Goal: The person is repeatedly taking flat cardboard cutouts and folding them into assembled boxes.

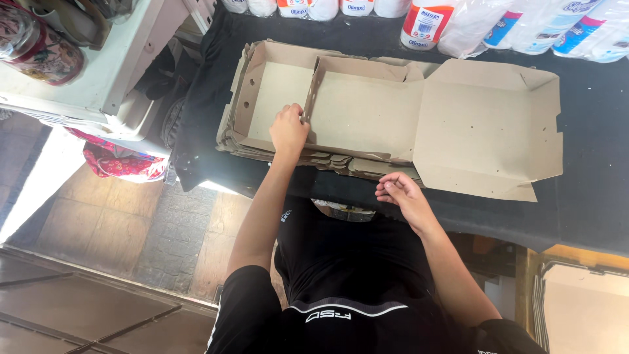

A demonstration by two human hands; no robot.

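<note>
The cardboard box [367, 111] lies unfolded on top of a stack of flat boxes [327, 160] on the black-covered surface [590, 190], its lid panel spread out to the right. To raise the side wall cleanly, it probably helps to fold right along the crease while the base stays pressed flat. The left hand [288, 129] pinches the upright flap at the box's left end with closed fingers, while the right hand [400, 193] hovers loosely curled and empty just beside the stack's near edge.
</note>
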